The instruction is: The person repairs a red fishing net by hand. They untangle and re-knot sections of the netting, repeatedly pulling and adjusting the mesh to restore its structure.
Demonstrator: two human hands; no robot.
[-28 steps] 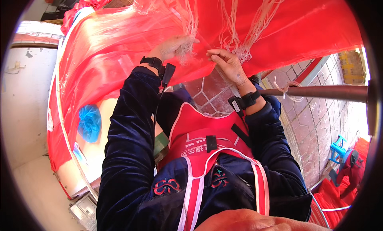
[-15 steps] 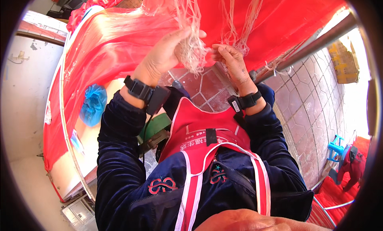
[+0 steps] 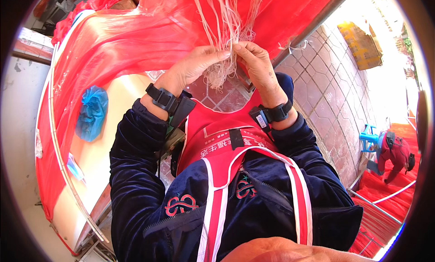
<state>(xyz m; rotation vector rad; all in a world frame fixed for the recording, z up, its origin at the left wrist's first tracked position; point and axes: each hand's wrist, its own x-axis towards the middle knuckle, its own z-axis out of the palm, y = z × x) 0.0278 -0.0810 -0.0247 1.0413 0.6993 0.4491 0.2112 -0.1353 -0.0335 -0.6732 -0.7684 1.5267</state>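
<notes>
My left hand (image 3: 192, 65) is closed round a bundle of thin pale strings (image 3: 219, 77), its thumb lying across the strands. The loose, tangled ends droop below that hand. Beside it, my right hand (image 3: 257, 65) pinches strands of the same kind, and the fingertips of both hands nearly meet. From there the strings run up to a large sheet of sheer red netting (image 3: 154, 35) stretched in front of me. Just where each strand passes between the fingers is too small to make out.
A pale board (image 3: 120, 108) at the left carries a crumpled blue plastic bag (image 3: 92, 113). A metal pole (image 3: 312, 28) borders the netting. On the tiled floor (image 3: 333, 81) lies a yellow-brown cardboard piece (image 3: 360, 44). A person in red (image 3: 395, 155) bends over red cloth near a blue stool (image 3: 369, 137).
My right hand has moved left and up against the left one and now pinches the strands. The strings hang closer together. The whole view has shifted slightly.
</notes>
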